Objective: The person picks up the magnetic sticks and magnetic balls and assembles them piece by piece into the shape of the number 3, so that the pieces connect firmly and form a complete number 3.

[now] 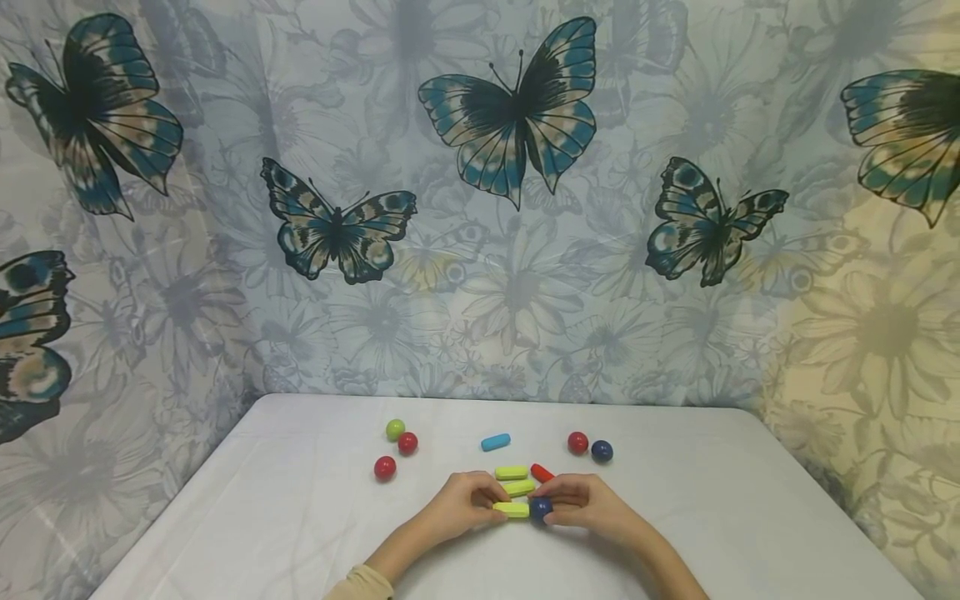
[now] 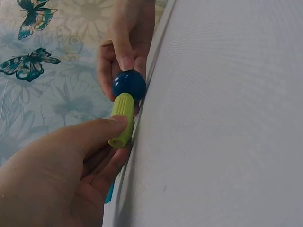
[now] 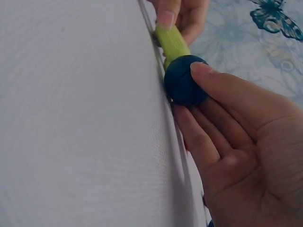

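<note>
Between thumb and fingers, my left hand (image 1: 459, 505) pinches a yellow-green ridged rod (image 1: 512, 509). My right hand (image 1: 596, 506) pinches a dark blue ball (image 1: 540, 508) from the other side. The rod's end meets the ball, as the left wrist view shows with the rod (image 2: 122, 120) right under the ball (image 2: 129, 85). In the right wrist view the ball (image 3: 186, 80) covers the near end of the rod (image 3: 171, 41). Just beyond the hands lie two more yellow-green rods (image 1: 517, 487) and a red rod (image 1: 542, 472), partly hidden by the right fingers.
A light blue rod (image 1: 496, 442) lies farther back on the white table (image 1: 300, 517). To the left are a green ball (image 1: 395, 429) and two red balls (image 1: 385, 468). Another red ball (image 1: 577, 442) and a dark blue ball (image 1: 602, 452) sit at the back right. Butterfly-patterned cloth hangs behind.
</note>
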{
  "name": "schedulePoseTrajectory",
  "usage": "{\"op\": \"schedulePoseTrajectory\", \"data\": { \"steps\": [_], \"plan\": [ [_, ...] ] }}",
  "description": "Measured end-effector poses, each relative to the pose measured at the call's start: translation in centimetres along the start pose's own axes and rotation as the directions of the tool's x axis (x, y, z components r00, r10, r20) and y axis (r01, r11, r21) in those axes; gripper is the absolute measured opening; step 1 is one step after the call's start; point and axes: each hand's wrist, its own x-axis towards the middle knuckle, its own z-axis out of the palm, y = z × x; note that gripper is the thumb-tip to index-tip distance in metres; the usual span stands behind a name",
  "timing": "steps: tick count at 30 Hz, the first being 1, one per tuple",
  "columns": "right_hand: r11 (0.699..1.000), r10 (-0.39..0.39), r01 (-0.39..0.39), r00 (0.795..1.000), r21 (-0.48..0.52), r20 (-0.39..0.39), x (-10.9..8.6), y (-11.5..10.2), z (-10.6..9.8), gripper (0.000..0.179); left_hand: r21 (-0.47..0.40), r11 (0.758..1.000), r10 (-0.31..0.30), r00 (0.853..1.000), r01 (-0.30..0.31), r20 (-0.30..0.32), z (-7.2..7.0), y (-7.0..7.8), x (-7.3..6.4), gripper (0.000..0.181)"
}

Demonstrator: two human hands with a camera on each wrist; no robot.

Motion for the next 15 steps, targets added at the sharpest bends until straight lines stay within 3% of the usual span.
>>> {"op": "schedulePoseTrajectory", "data": {
  "steps": [15],
  "plan": [
    [1.000,-0.016,0.016,1.000,-0.001,0.021,-0.02,0.01,0.04,0.042,-0.004,1.000,-0.005,1.000,0.005,-0.001,0.03,-0.12,0.01,0.021]
  ]
}}
